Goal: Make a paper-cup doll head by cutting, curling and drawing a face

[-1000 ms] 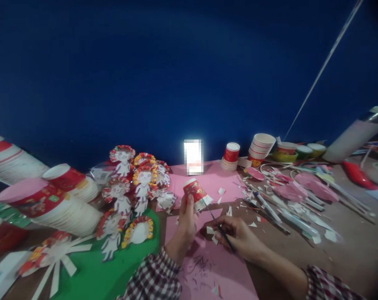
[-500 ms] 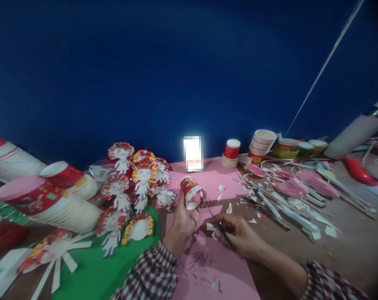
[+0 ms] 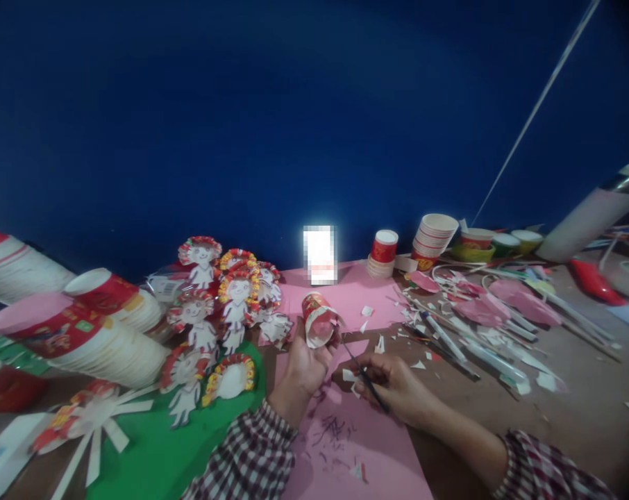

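A red and white paper cup (image 3: 319,321), its rim cut and its open side tilted toward me, is held in my left hand (image 3: 308,364). My right hand (image 3: 392,387) is closed around a thin dark tool (image 3: 371,390), whose slim tip points up and left toward the cup. The tip is near the cup's lower right edge; whether they touch cannot be made out. Under both hands lies a pink sheet (image 3: 366,451) with dark pen marks and small paper scraps.
Paper-cup figures (image 3: 236,292) stand at left beside a green sheet (image 3: 189,458). Large cup stacks (image 3: 121,347) lean at far left. Pens (image 3: 444,340), pink cutouts (image 3: 523,302) and scraps cover the right. Another cup stack (image 3: 434,239) and a bottle (image 3: 590,215) stand at the back.
The cup has turned slightly in my left hand. The whole view has shifted a little; my right hand with the dark tool is nearly where it was.
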Motion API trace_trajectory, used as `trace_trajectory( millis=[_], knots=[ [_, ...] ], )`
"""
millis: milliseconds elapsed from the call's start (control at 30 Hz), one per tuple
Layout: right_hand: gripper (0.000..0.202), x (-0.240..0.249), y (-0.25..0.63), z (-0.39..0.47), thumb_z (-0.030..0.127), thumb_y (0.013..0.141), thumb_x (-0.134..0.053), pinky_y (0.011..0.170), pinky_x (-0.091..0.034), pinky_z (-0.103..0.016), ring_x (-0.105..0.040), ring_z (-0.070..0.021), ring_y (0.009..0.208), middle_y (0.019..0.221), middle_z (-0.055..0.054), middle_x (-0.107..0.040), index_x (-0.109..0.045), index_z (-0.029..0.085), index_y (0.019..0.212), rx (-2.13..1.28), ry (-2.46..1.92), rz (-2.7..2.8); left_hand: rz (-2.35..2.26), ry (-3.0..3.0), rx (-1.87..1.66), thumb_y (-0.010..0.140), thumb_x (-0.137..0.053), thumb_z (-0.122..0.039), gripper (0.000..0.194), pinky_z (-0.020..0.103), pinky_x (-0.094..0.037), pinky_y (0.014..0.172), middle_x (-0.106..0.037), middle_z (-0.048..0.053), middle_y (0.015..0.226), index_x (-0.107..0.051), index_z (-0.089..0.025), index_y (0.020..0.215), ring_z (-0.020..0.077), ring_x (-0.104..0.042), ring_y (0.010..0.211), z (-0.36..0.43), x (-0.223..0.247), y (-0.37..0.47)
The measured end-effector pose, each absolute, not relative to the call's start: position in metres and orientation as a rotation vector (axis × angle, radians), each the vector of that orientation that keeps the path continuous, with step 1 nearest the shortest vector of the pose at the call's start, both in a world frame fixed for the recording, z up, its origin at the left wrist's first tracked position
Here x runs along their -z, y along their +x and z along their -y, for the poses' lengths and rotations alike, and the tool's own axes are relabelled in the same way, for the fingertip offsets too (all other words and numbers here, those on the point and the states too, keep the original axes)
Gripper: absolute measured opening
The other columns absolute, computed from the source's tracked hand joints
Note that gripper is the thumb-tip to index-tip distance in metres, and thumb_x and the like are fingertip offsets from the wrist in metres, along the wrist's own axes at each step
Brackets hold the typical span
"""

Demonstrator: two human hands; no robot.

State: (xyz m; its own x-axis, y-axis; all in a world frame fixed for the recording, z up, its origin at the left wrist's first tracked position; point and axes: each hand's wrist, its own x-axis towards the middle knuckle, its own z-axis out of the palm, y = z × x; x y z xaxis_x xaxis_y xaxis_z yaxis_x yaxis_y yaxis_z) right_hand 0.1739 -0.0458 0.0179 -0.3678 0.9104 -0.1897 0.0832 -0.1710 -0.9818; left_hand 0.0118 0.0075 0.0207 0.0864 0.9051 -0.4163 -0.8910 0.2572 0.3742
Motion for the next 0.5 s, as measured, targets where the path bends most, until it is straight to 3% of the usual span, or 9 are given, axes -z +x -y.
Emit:
trace_trajectory(
  millis=[267,500],
  knots=[
    [0.027,-0.0137,0.1754,0.0461,0.026,0.071,-0.07,0.042,-0.032,-0.017,-0.043,-0.0068,0.045,0.053,0.006,-0.052,-0.067,0.014,0.095,-1.621,-1.219,1.474,-0.634,0.008,-1.316,0.096,-0.039,-0.041,0.042,0.031,-0.055,0.067,-0.07,0.009,0.078,-0.066,-0.011,0.085,0.0186,-0.067,0.071,-0.0064,-0.0263,0.011],
    [0.033,-0.0108,0.1763,0.0474,0.033,0.069,-0.073,0.04,-0.034,-0.017,-0.045,-0.0067,0.042,0.052,0.007,-0.053,-0.064,0.015,0.095,-1.66,-1.228,1.442,-0.674,0.017,-1.317,0.095,-0.041,-0.04,0.041,0.032,-0.057,0.068,-0.07,0.009,0.074,-0.067,-0.011,0.083,0.0186,-0.067,0.069,-0.0075,-0.0244,0.0098]
  ],
)
